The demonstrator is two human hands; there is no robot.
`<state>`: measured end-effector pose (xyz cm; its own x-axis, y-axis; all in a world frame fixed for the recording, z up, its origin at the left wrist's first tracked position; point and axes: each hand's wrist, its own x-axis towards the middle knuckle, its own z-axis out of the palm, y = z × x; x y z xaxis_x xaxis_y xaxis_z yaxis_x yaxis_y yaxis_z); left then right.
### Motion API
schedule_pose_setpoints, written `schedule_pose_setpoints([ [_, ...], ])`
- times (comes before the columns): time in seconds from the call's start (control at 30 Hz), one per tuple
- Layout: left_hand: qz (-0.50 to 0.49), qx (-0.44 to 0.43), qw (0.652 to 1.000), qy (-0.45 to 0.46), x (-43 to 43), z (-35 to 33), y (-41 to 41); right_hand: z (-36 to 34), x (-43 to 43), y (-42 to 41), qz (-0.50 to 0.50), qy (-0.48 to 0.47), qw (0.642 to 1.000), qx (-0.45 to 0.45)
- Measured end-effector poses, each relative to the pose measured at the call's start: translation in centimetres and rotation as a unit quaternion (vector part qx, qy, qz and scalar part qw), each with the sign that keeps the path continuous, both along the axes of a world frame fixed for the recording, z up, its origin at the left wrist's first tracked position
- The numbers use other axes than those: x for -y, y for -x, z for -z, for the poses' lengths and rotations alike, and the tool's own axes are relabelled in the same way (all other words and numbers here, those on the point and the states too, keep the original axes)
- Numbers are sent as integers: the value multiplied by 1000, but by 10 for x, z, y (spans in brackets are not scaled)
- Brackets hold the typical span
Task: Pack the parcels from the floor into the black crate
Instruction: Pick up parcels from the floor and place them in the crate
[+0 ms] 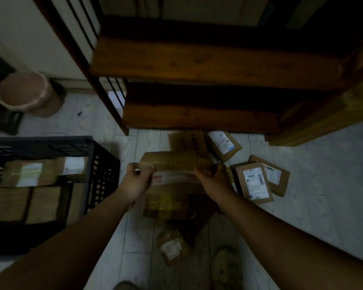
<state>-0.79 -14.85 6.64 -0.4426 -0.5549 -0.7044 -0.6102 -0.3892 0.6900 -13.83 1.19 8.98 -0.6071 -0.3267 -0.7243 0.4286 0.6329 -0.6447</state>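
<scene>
We hold a cardboard parcel (176,162) just right of the black crate (102,178), left hand (137,180) and right hand (211,177) with fingers curled round its ends, above the pale plank floor (323,174); wooden shelves (197,61) stand beyond the crate.

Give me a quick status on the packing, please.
Left hand and right hand grip cardboard box by its ends. Black crate at left, partly filled. Other parcels on floor; path to crate looks open.
</scene>
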Motion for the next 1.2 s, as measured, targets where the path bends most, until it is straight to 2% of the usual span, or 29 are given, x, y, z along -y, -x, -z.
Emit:
schedule_pose_setpoints([
  [0.17, -7, 22, 999, 42, 14, -146, -54, -144, 5, -47, 32, 10, 999, -33],
  [0.23, 2, 2, 999, 38, 19, -196, -75, -192, 6, -66, 39, 37, 998, -33],
  [0.37, 22, -36, 999, 23, 30, -291, -110, -277, 9, -97, -19, 92, 995, -27],
  [0.47, -11, -40, 998, 39, 37, -357, -137, -333, 18, -117, -75, 127, 988, -48],
  [0.63, -88, -63, 990, 88, 50, -444, -177, -407, 36, -152, -154, 163, 955, -196],
  [0.77, -118, -88, 984, 101, 68, -479, -220, -451, 60, -185, -139, 163, 956, -202],
  [0.87, -99, -103, 983, 114, 93, -492, -257, -469, 83, -214, -156, 141, 956, -203],
  [0.97, -56, -106, 984, 130, 126, -499, -291, -476, 109, -252, -185, 106, 967, -142],
  [1.07, -66, -142, 978, 135, 155, -507, -321, -478, 137, -297, -171, 137, 973, -70],
  [1.13, -104, -171, 973, 112, 171, -509, -337, -474, 154, -323, -132, 169, 974, -69],
  [1.2, -104, -196, 974, 49, 176, -509, -345, -472, 173, -348, -81, 206, 970, -98],
])
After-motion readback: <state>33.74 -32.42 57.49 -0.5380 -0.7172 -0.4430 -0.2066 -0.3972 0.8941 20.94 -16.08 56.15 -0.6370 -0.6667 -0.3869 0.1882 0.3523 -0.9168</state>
